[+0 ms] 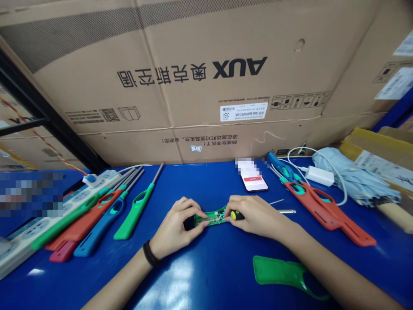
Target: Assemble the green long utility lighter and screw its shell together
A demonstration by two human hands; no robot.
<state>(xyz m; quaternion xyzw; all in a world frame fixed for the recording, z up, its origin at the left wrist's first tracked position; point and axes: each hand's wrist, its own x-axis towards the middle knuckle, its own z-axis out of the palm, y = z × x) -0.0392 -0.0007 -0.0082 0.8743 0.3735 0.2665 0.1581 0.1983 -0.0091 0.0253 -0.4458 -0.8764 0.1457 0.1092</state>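
An opened green lighter body [211,218] lies on the blue table with its inner parts exposed, a clear tube and thin white wire among them. My left hand [180,221] is closed on its left end, thumb and fingers pinching the shell. At the other end my right hand [250,213] is closed, fingertips at the inner parts. A screwdriver's black and yellow handle [237,215] is tucked in this hand; a thin rod shows beyond the wrist. A metal tube [287,211] pokes out behind my right wrist. Nearer me lies a loose green shell half [280,271], partly covered by my right forearm.
On the left lie several long-nosed lighters, including a green one [137,215] and a blue one [101,228], beside a white power strip [32,228]. Red lighters [318,206], a white charger [319,175] and a folded umbrella [351,176] lie right. A phone [253,176] lies before a large carton [193,94].
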